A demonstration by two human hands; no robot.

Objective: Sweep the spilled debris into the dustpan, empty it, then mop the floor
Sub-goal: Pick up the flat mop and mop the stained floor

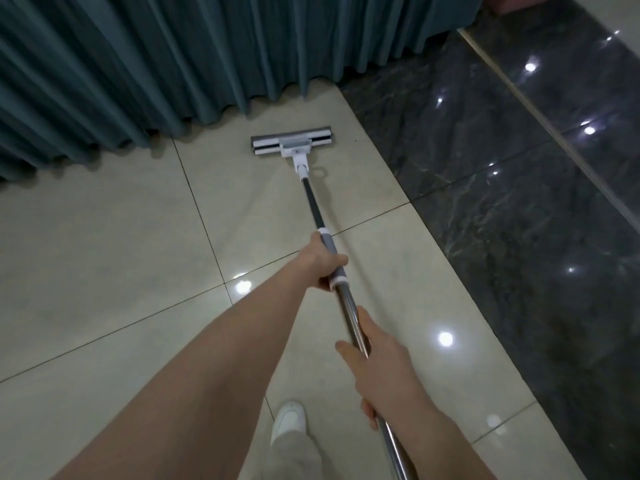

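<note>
Head view: my left hand (323,263) fingers wrap the mop (313,202) at its grey sleeve (328,243); right hand (379,370) fingers grip slick steel just behind. Light, stiff, I judge.

Nothing in view can be read as text, a label, a brand mark, a number or a sign. The white and grey flat mop with a steel pole (291,144) shows no legible marking.
</note>
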